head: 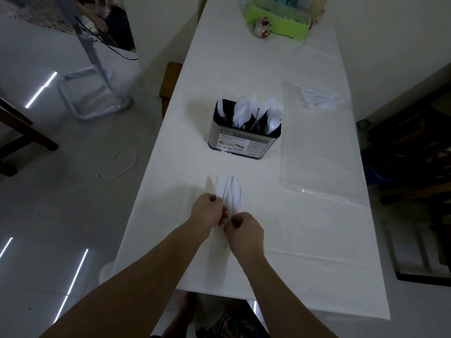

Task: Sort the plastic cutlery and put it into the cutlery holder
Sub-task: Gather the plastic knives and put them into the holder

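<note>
White plastic cutlery bunch (229, 191) clamped by fingers of left hand (208, 212) and right hand (245, 231); gathering step; next, transfer into partly filled steel holder (244, 140).

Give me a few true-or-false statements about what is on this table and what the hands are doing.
1. Both hands, left hand and right hand, grip a bundle of white knives. True.
2. The cutlery holder is empty. False: white spoons and forks stand in it.
3. The holder lies tipped over. False: it stands upright.
4. A green tray sits at the table's far end. True.
5. A clear plastic bag lies right of the holder. True.
</note>
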The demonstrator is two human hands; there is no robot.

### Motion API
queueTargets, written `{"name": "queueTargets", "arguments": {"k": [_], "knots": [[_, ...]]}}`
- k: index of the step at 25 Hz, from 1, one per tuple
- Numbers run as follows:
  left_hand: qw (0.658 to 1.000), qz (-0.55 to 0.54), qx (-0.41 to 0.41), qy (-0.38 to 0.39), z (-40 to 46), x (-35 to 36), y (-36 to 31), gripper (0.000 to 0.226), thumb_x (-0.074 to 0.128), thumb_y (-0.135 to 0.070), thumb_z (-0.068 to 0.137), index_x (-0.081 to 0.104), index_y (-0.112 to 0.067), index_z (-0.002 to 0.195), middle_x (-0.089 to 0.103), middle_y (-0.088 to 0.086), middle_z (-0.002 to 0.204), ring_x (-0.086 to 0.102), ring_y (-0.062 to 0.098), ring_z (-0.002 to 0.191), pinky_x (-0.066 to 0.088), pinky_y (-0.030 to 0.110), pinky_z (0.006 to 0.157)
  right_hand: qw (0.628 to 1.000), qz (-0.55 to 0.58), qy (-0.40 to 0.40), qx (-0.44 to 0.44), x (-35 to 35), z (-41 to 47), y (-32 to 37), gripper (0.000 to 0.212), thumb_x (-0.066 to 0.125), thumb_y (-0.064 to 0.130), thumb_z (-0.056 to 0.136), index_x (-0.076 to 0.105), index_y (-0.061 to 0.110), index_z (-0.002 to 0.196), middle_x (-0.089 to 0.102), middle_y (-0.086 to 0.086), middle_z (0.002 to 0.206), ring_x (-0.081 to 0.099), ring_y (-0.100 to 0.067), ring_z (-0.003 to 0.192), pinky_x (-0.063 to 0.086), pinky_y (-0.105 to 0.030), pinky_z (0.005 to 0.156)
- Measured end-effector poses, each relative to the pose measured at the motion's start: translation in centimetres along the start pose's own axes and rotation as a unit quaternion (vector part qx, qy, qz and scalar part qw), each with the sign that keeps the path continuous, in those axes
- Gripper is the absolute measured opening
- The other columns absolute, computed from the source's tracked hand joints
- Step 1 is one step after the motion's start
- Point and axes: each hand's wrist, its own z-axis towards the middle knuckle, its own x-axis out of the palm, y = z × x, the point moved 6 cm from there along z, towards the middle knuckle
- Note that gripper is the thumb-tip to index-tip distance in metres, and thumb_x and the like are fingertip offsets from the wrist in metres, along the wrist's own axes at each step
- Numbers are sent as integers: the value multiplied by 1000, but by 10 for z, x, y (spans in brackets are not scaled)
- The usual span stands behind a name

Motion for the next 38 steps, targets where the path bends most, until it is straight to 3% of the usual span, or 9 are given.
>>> {"name": "queueTargets", "arguments": {"k": [4,8,11,14,18,25,29,34,38], "knots": [[998,45,37,4,2,-3,-6,18,56,-24,97,67,-11,102,73,5,91,70,19,83,60,37,80,999,5,14,-41,11,1,13,16,54,31,95,67,22,97,63,10,83,56,-3,69,36,-8,58],[999,-31,8,-2,4,-13,-4,22,44,-19,103,61,-6,102,69,14,90,71,28,76,58,35,66,996,-54,-61,39,-3,6,-13,23,58,36,93,57,17,105,60,1,98,60,-17,85,47,-25,68],[999,-45,-5,-1,4,-16,-2,22,42,-19,103,60,-6,106,68,16,90,69,25,70,56,36,65,992,-88,-35,79,0,11,-25,29,61,40,91,57,13,100,62,-2,95,62,-23,87,44,-28,68],[999,-43,-11,7,2,-14,-1,23,42,-19,103,59,-5,110,69,14,89,69,25,71,55,34,63,991,-91,-23,95,-5,19,-28,15,58,25,87,62,12,79,60,1,68,60,-18,63,42,-23,54],[998,-53,-18,17,2,-8,1,23,43,-19,103,59,-5,111,68,14,85,69,25,68,55,34,62,990,-90,-13,110,-9,20,-30,21,56,15,80,53,14,59,45,5,46,45,-11,41,26,-19,38],[998,-54,-15,12,2,-6,2,19,42,-16,103,58,-8,105,69,17,90,68,27,74,57,39,72,992,-48,-13,120,1,14,-28,31,60,42,86,56,12,89,62,0,76,59,-18,65,36,-22,47],[998,-58,-9,0,4,-9,3,20,40,-14,102,59,-7,103,68,16,85,66,27,72,55,38,68,990,-70,-15,118,1,16,-26,27,56,34,90,56,8,99,65,-4,90,63,-21,79,50,-28,61],[996,-80,-10,-26,2,-18,3,19,41,-13,101,59,-11,95,67,14,83,65,24,69,53,34,61,990,-63,-2,130,5,13,-17,54,62,58,82,50,10,104,59,-3,98,65,-25,87,51,-32,67],[995,-91,-12,-41,2,-27,5,18,42,-13,101,58,-8,106,68,14,87,67,23,69,53,31,59,990,-60,9,130,5,16,-13,35,63,33,85,51,9,107,61,-6,104,63,-27,91,48,-31,68]]}}
